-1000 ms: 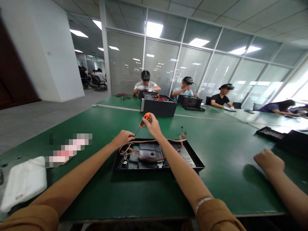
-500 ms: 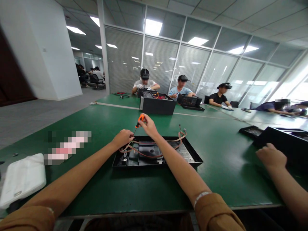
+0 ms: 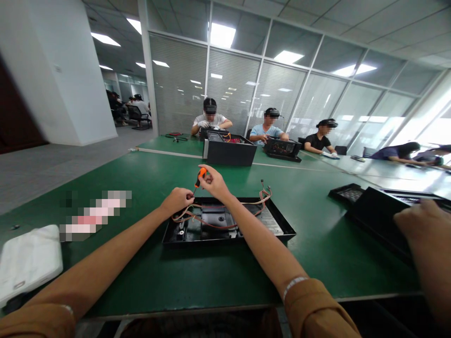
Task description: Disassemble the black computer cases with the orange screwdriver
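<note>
My right hand [image 3: 215, 184] is closed around the handle of a screwdriver [image 3: 200, 178] with an orange and black grip. Its thin shaft slants down to the fingertips of my left hand [image 3: 177, 201]. Those fingers are pinched together at the far left corner of a shallow black computer case panel [image 3: 225, 240]; whatever they hold is hidden. Thin reddish and pale cables [image 3: 218, 227] loop across the panel, and their connector ends stick up beyond its far right corner.
Close on the right, another person's hand [image 3: 423, 220] is at a black case [image 3: 377, 211]. A white case-like object [image 3: 31, 258] lies at the left, near a blurred pinkish item [image 3: 97, 216]. A dark box [image 3: 229, 149] stands across the green table [image 3: 141, 183], with people working behind.
The black case at the right has shifted left, and the neighbouring person's hand has moved right against it. My hands keep the same hold; the screwdriver stands slightly more upright.
</note>
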The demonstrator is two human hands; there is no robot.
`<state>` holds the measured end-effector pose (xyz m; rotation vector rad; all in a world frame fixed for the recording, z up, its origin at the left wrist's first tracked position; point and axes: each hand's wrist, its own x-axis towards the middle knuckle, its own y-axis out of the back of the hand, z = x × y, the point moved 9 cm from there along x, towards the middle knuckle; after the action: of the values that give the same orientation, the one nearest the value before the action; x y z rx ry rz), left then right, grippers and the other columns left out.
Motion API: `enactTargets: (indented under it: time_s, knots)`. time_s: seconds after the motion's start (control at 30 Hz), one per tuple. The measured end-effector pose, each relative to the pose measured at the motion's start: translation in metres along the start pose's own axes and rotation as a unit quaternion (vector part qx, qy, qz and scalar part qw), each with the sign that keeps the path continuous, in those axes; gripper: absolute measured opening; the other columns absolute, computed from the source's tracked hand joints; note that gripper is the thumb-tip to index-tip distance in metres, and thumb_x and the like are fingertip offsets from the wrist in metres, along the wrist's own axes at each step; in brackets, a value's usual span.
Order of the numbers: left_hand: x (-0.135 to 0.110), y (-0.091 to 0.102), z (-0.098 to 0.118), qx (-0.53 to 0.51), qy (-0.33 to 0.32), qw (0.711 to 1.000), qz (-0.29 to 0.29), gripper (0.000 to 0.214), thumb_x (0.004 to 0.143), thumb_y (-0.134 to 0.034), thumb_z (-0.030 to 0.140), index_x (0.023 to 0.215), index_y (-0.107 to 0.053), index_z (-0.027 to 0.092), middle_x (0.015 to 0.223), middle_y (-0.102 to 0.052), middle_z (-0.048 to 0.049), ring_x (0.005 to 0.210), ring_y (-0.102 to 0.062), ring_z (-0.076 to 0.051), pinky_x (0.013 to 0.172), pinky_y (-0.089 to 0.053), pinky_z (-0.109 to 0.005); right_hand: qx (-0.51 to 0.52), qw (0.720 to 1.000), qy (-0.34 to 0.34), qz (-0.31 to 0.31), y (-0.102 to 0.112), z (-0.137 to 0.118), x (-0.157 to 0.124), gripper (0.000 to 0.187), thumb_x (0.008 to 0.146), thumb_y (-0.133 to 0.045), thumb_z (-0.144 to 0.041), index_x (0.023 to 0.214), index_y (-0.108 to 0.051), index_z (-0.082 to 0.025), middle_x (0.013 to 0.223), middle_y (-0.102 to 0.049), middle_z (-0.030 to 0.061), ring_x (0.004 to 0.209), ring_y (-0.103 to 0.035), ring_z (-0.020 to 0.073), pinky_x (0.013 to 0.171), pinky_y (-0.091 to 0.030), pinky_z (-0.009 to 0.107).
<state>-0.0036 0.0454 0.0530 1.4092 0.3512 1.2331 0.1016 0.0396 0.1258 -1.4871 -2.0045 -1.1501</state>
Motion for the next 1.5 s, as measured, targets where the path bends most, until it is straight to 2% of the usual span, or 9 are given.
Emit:
enactTargets:
  time_s: [0.2,0.33,0.5,0.67,0.83,1.0,1.2,1.33,1.5]
  knots:
    - [0.001,0.000,-0.001,-0.008,-0.003,1.000,0.004,0.022,0.072,-0.049,0.030,0.069,-0.066,0.016,0.065,-0.064,-0.0029,0.059,-0.053,-0.013,0.060,-0.034,-0.022,0.008,1.000,0.002,0.012,0.001,0.008,0.002,0.047,0.074,-0.046,-0.022,0.121,-0.042,-0.021,0.083,-0.051,-0.0006,0.050,-0.043,0.0027,0.050,-0.042,0.016]
    - [0.001,0.000,-0.001,-0.009,-0.003,1.000,0.003,0.024,0.073,-0.049,0.032,0.067,-0.066,0.016,0.061,-0.062,-0.0022,0.055,-0.051,-0.011,0.057,-0.032,-0.022,-0.035,0.999,0.030,0.023,0.004,-0.004,0.001,0.041,0.074,-0.045,-0.022,0.115,-0.048,-0.022,0.089,-0.051,0.0013,0.054,-0.043,0.0036,0.053,-0.043,0.016]
    - [0.001,-0.001,-0.001,0.000,-0.002,1.000,-0.001,0.023,0.073,-0.051,0.032,0.066,-0.064,0.015,0.059,-0.061,-0.0015,0.054,-0.050,-0.010,0.056,-0.031,-0.020,-0.063,0.997,0.050,-0.006,-0.002,-0.018,0.000,0.037,0.077,-0.045,-0.022,0.113,-0.049,-0.022,0.089,-0.050,0.0017,0.055,-0.044,0.0049,0.058,-0.044,0.019]
    - [0.001,0.000,0.002,0.002,-0.006,1.000,-0.003,0.022,0.073,-0.050,0.032,0.068,-0.064,0.016,0.061,-0.062,-0.0017,0.055,-0.051,-0.011,0.057,-0.033,-0.021,-0.070,0.997,0.027,0.017,0.004,-0.011,0.002,0.031,0.078,-0.053,-0.034,0.106,-0.055,-0.023,0.091,-0.050,0.0027,0.060,-0.046,0.0074,0.064,-0.045,0.022]
    - [0.001,0.002,0.003,-0.008,0.000,1.000,0.000,0.023,0.072,-0.051,0.034,0.069,-0.065,0.016,0.062,-0.063,-0.0020,0.057,-0.053,-0.012,0.057,-0.035,-0.021,-0.060,0.997,0.001,0.051,0.010,-0.002,0.004,0.035,0.082,-0.046,-0.032,0.117,-0.050,-0.025,0.100,-0.044,0.0040,0.065,-0.046,0.0076,0.067,-0.045,0.023]
    - [0.001,0.002,0.000,-0.005,0.009,1.000,0.005,0.023,0.072,-0.052,0.035,0.068,-0.065,0.017,0.063,-0.063,-0.0024,0.057,-0.055,-0.013,0.058,-0.036,-0.022,-0.097,0.993,0.044,0.045,0.008,-0.017,0.001,0.036,0.086,-0.039,-0.026,0.121,-0.046,-0.022,0.098,-0.049,0.0049,0.082,-0.049,0.0122,0.072,-0.043,0.023]
    - [0.000,0.001,-0.002,-0.006,0.014,1.000,0.005,0.021,0.072,-0.053,0.034,0.068,-0.064,0.016,0.064,-0.064,-0.0030,0.057,-0.055,-0.013,0.057,-0.036,-0.022,-0.107,0.991,0.057,0.052,0.009,-0.022,-0.001,0.028,0.085,-0.042,-0.029,0.110,-0.052,-0.020,0.095,-0.052,0.0043,0.080,-0.049,0.0127,0.080,-0.041,0.026]
    - [-0.001,0.003,-0.002,-0.013,0.017,1.000,0.008,0.020,0.072,-0.054,0.033,0.068,-0.063,0.016,0.064,-0.063,-0.0029,0.057,-0.054,-0.012,0.056,-0.036,-0.022,-0.108,0.991,0.032,0.067,0.011,-0.016,0.000,0.030,0.080,-0.051,-0.034,0.107,-0.055,-0.022,0.100,-0.046,0.0047,0.071,-0.049,0.0106,0.076,-0.043,0.026]
    - [-0.001,0.002,-0.002,-0.010,0.016,1.000,0.005,0.021,0.073,-0.053,0.033,0.069,-0.063,0.015,0.065,-0.063,-0.0028,0.057,-0.055,-0.012,0.057,-0.037,-0.021,-0.106,0.991,0.024,0.079,0.012,-0.011,0.000,0.034,0.082,-0.046,-0.030,0.115,-0.049,-0.023,0.096,-0.047,0.0043,0.071,-0.048,0.0109,0.068,-0.044,0.025]
